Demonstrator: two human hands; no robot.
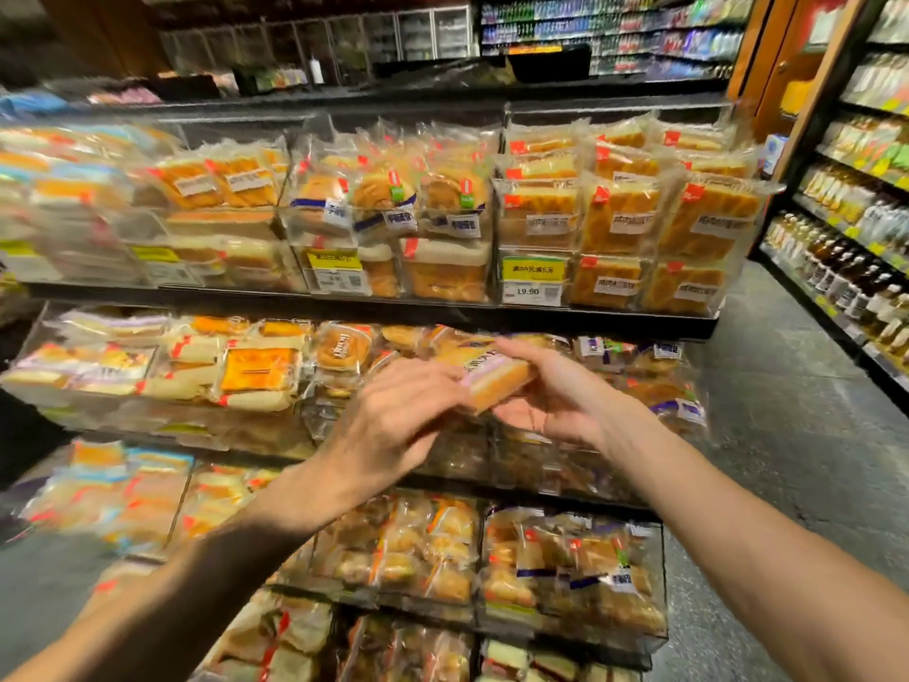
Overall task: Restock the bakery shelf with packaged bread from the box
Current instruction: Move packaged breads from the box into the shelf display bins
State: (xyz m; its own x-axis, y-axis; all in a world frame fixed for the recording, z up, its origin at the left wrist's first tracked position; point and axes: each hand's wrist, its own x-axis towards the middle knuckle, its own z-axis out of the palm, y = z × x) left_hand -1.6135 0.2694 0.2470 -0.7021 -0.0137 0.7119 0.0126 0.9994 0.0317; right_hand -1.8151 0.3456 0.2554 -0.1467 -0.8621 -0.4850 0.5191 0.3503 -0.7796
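Observation:
A clear-wrapped bread packet with an orange crust and a white label is held in front of the second shelf tier. My right hand grips it from the right, thumb on top and fingers beneath. My left hand meets the packet's left end with its fingers curled against it. The bakery shelf has several tiers packed with wrapped loaves and buns. The box is not in view.
Yellow price tags hang on the top tier's front. An aisle of grey floor runs along the right, bordered by a bottle shelf. Chilled cabinets stand at the back.

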